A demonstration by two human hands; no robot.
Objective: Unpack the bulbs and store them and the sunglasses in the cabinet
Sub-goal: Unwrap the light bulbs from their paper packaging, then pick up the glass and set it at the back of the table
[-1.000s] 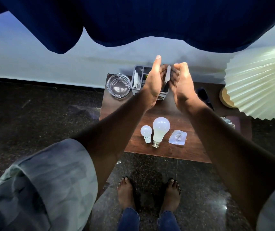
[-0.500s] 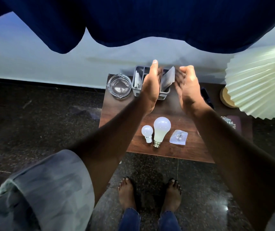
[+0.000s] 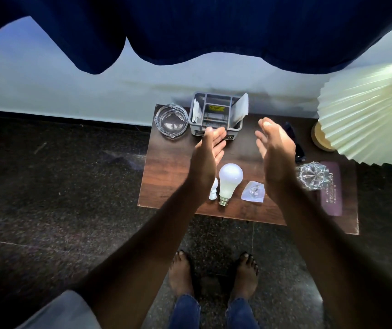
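A large white bulb (image 3: 229, 180) lies on the brown table (image 3: 166, 169), cap toward me. A small white bulb (image 3: 214, 191) lies beside it, partly hidden by my left wrist. A small clear packet (image 3: 253, 193) with a tiny bulb lies to the right. My left hand (image 3: 208, 153) and my right hand (image 3: 276, 153) hover open above the table, palms facing each other, holding nothing. Dark sunglasses (image 3: 297, 148) lie behind my right hand, mostly hidden. A grey organiser box (image 3: 216, 118) with a flattened white carton (image 3: 240, 109) standing in it sits at the table's back.
A glass ashtray (image 3: 171, 121) stands at the table's back left. A crystal piece (image 3: 310, 176) and a purple booklet (image 3: 331, 188) lie at the right. A pleated lamp shade (image 3: 366, 119) overhangs the right corner. Blue curtain hangs above. My bare feet stand on dark stone floor.
Both hands have let go of the flattened white carton, which now stands in the grey box, and have drawn back toward me and apart.
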